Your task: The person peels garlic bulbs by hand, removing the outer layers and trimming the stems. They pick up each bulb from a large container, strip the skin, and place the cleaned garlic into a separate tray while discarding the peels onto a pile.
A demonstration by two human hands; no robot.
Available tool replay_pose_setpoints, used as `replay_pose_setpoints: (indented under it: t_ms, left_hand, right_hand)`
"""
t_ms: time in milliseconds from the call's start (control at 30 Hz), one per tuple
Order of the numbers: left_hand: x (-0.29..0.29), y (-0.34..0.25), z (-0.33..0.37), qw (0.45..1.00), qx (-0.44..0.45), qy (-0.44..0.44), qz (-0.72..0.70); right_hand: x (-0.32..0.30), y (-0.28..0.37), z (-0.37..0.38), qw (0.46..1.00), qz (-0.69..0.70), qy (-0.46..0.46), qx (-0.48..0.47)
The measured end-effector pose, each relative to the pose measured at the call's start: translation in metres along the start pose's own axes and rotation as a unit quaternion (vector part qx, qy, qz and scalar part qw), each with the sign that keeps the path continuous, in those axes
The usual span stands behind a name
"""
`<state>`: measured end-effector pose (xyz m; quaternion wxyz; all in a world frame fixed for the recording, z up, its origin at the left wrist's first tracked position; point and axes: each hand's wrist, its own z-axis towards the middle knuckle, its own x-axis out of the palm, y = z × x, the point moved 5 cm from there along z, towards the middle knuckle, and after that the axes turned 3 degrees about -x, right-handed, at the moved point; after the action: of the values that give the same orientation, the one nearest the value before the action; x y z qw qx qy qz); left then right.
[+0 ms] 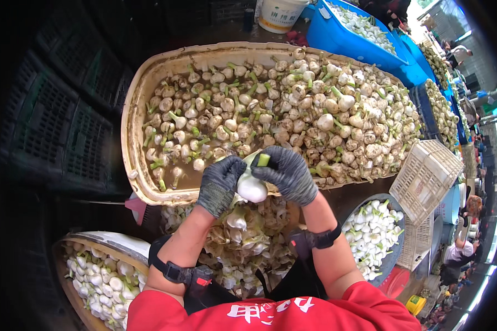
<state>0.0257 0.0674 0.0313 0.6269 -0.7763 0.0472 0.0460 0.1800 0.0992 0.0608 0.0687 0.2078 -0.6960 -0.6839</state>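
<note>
Left hand, fingers curled, pinching white garlic bulb near neck; right hand grasping beside green stem.

The one view looks steeply down from the person's head through a wide fisheye lens, over the red shirt at the lower edge and along both forearms. The left hand and right hand appear close, near the middle, with the long tub just beyond. Toward the dark rim, straight edges bend; far people at the right look small and tipped sideways.
</note>
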Motion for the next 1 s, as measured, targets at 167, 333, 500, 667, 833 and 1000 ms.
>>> replay_pose_setpoints:
  t_ms: [167,333,500,667,833,1000]
  left_hand:
    - [-0.018,0.007,0.004,0.899,-0.120,-0.076,-0.414]
    - [0.006,0.063,-0.022,0.899,-0.021,0.286,0.332]
    - [0.024,-0.008,-0.009,0.972,0.060,0.147,-0.175]
    - [0.003,0.036,0.020,0.946,-0.107,-0.117,-0.281]
    - [0.075,-0.073,0.005,0.948,0.130,0.130,-0.259]
    - [-0.004,0.106,0.106,0.920,0.031,-0.105,0.376]
  right_hand:
    - [-0.028,0.022,-0.004,0.948,0.252,0.015,-0.193]
    - [-0.051,0.006,-0.005,0.948,0.281,-0.079,-0.129]
    - [-0.030,0.010,-0.009,0.968,0.237,-0.014,-0.082]
    - [-0.011,-0.030,0.007,0.977,-0.200,-0.057,0.052]
    - [0.027,-0.082,0.001,0.856,-0.400,0.279,0.174]
    - [0.056,-0.090,-0.025,0.867,-0.380,0.320,0.029]
